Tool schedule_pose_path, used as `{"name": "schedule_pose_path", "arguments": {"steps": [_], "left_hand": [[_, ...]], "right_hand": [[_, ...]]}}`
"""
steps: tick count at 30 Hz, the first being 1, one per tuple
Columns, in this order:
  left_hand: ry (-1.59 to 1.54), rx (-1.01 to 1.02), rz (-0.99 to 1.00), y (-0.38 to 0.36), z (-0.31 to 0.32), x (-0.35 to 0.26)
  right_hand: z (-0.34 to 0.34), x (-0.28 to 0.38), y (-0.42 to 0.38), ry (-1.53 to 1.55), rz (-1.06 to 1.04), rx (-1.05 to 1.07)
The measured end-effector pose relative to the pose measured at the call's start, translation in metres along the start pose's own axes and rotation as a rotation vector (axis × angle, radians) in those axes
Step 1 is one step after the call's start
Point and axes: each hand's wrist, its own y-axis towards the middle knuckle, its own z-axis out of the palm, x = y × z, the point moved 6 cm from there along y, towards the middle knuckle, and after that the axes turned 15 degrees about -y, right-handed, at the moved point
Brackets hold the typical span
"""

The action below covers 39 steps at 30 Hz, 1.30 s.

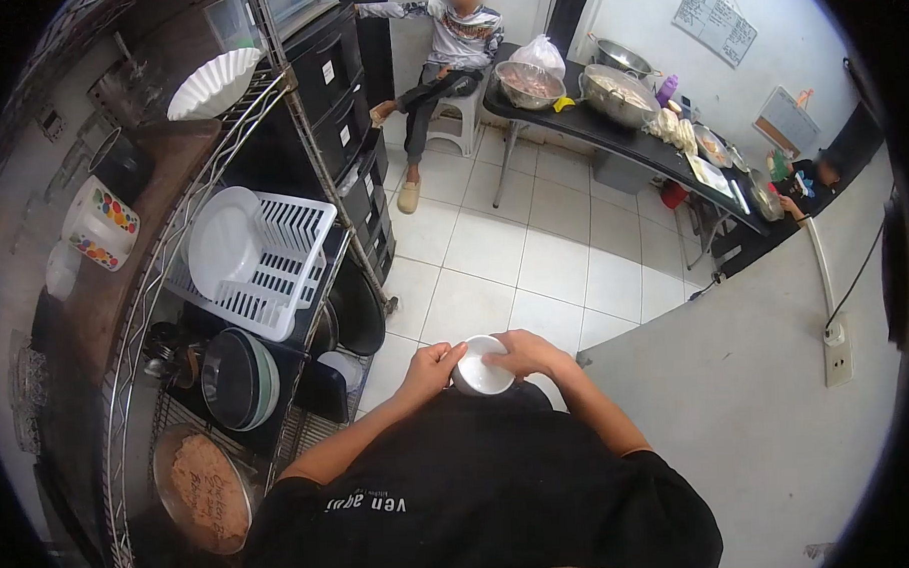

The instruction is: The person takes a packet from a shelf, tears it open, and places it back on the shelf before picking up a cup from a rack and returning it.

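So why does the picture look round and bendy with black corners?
Head view: a fisheye lens bends straight lines, so the rack and floor tiles curve, and black rings the round picture. Light is bright and even, with soft shadows. The bowl in both hands, left and right, looks sharp.

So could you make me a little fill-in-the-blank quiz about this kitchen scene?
1. Both hands hold a small white ____ in front of the body.
2. The white plate stands in a white dish ____ on the wire shelf.
3. Across the tiled floor, a person sits on a white ____.

Missing words: bowl; rack; stool
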Motion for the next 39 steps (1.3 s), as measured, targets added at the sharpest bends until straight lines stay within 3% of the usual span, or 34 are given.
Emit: {"name": "schedule_pose_path", "arguments": {"steps": [10,39], "left_hand": [[-0.054,-0.042,0.095,0.006,-0.002,0.004],[-0.012,-0.055,0.003,-0.004,-0.010,0.001]], "right_hand": [[-0.002,0.000,0.000,0.000,0.021,0.012],[0.003,0.007,0.006,0.062,0.010,0.026]]}}
